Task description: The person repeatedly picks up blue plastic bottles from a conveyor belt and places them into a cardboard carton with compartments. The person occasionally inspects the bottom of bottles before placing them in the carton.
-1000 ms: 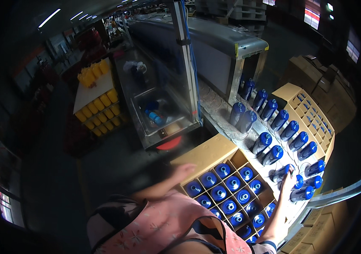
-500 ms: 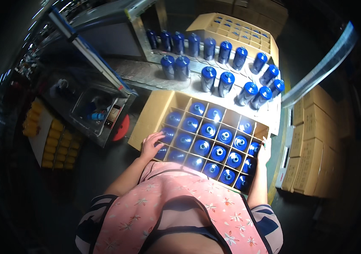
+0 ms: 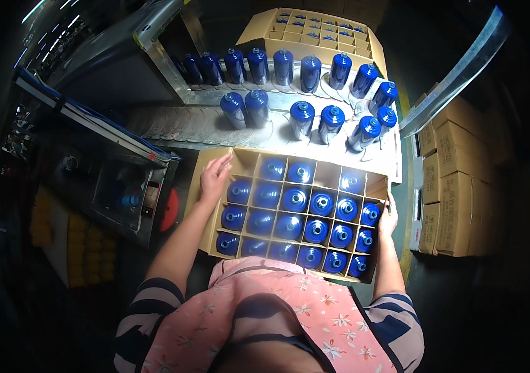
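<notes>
Close in front of my body is a cardboard carton [image 3: 314, 165] split by dividers into compartments. Most compartments hold a blue bottle [image 3: 294, 199] standing upright, seen from its neck end; a few along the far side hold none. My left hand [image 3: 216, 177] is over the carton's left wall near the far left corner, its fingers stretched out and nothing in them. At the opposite side, my right hand [image 3: 388, 217] holds the right wall, with some of its fingers hidden by the cardboard.
Beyond the carton runs a metal conveyor [image 3: 171, 121] carrying two rows of upright blue bottles [image 3: 283, 67]. Another divided carton [image 3: 255, 31] stands behind it. Stacked brown boxes [image 3: 457, 186] are at right, beside a clear hanging strip [image 3: 457, 81]. A red round object [image 3: 170, 210] is at left.
My left hand has moved from the near left compartments to the far left corner. The carton now appears slightly straighter. Conveyor bottles have shifted in the picture as the view moved.
</notes>
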The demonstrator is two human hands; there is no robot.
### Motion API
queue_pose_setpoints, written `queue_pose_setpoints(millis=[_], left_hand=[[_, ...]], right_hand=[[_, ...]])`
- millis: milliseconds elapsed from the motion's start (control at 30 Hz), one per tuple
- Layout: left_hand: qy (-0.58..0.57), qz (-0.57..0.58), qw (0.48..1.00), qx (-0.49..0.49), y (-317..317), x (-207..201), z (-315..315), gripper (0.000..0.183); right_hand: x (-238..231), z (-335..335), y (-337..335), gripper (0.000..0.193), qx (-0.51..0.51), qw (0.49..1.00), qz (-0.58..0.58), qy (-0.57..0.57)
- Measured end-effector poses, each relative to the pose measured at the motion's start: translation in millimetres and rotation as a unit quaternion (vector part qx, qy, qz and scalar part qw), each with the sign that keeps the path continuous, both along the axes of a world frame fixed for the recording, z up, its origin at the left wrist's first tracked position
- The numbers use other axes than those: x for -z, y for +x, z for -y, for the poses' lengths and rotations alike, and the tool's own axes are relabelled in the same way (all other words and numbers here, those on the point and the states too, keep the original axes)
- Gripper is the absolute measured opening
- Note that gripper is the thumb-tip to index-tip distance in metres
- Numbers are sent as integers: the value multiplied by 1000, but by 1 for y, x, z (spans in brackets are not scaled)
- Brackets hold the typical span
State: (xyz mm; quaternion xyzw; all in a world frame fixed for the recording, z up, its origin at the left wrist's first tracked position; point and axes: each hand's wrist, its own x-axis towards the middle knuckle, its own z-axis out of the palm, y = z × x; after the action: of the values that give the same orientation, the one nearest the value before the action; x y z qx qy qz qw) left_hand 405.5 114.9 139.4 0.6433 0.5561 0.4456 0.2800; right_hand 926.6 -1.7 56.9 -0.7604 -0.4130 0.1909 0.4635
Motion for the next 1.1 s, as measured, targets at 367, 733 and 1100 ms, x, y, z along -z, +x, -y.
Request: queue_pose_setpoints(millis=[367,733,1100], left_hand=[[22,-306,951,28,77,-10,-222,51],[4,-293,952,86,103,-26,-203,28],[69,-54,995,53,144,-28,-73,35]], right_hand=[[-4,-1,-20,36,48,994,-53,-87],[-27,-14,-25,39,-5,996,-15,-83],[-27,13,35,39,-57,997,-48,-4]])
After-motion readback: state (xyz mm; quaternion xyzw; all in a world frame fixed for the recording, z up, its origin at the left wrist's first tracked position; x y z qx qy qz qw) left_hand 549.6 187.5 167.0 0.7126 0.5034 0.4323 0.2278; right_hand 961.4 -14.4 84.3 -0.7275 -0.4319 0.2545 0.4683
